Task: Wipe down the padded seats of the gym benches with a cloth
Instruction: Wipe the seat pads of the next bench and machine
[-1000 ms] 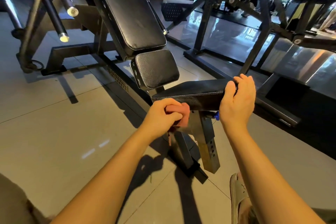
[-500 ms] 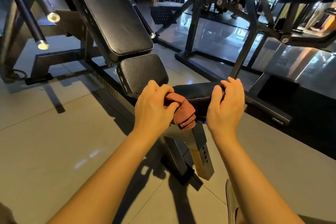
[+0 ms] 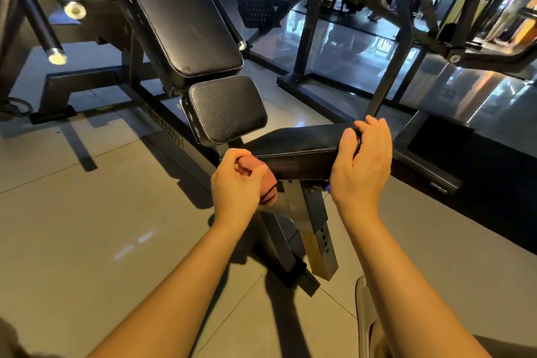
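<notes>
left hand point(image 3: 235, 184) grips a crumpled pink-orange cloth point(image 3: 269, 186) against the near left corner of a black padded bench seat point(image 3: 299, 154); right hand point(image 3: 363, 164) curls its fingers over the seat's right end

No text is reading cleanly here. The lettering plate point(image 3: 168, 131) on the bench frame rail point(image 3: 151, 113) is showing what look like two rows of stencilled characters, but they are blurring out at this angle and no letter is resolving. The glass panel point(image 3: 343, 46) behind the bench is carrying a few bright reflected marks that may be signage; they are smearing too much to read.
</notes>
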